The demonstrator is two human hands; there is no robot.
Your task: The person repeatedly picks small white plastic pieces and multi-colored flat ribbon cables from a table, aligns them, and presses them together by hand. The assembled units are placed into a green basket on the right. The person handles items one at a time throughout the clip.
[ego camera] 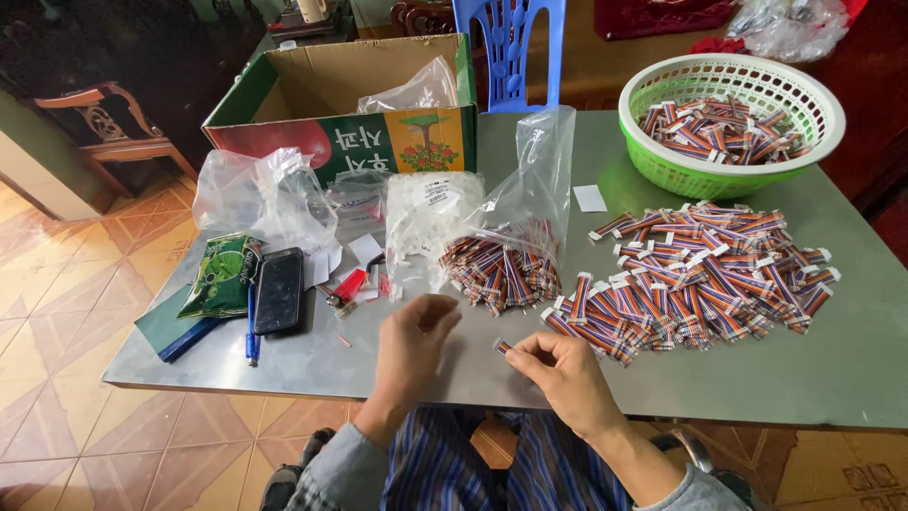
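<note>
On the grey desk [851, 360], lower centre, the right hand [558, 374] pinches a small ribbon cable [503, 346], the left hand [413, 345] loosely curled, empty; it could slip into the pile [700, 274].

The surface [530, 142] is grey. On it, the little cables [700, 274] have red, blue and orange stripes with white ends. The basket [733, 118] is green. The chair [508, 47] behind the surface is blue.

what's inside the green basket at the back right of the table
The green basket holds a heap of short multicoloured ribbon cables with white connectors. They fill only the lower part; whatever lies beneath the top layer is covered.
</note>
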